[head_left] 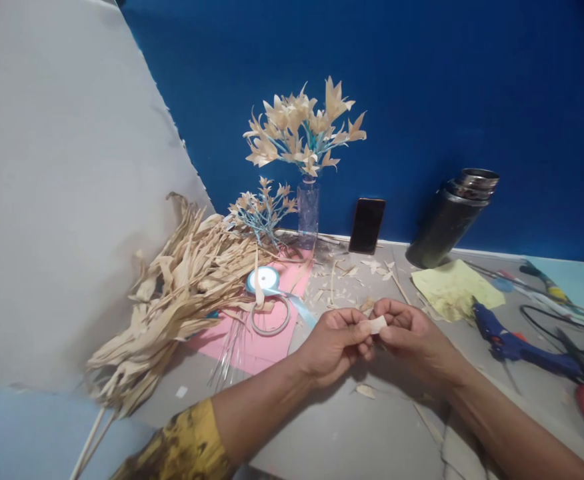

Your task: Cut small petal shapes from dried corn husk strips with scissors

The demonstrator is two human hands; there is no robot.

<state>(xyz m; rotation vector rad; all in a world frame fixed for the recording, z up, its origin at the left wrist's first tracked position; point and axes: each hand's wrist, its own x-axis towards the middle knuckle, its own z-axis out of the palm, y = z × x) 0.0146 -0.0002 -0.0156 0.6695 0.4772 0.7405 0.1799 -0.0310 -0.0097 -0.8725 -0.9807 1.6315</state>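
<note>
2-handed, pinching a pale strip [377, 325] in the grip of left hand [336, 345] and right hand [417, 339] over the worktop [332, 430], seemingly shaping it, next needing light, even pressure.

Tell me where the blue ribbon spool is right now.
In the head view, the blue ribbon spool lies left of the person's left hand, just above the grey ring and right of the dried husks.

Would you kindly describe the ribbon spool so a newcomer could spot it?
Find the pink sheet beside the dried husks. On it, beyond the grey ring, lies the ribbon spool. Its white face and loose blue tail distinguish it from that hollow ring.
</note>
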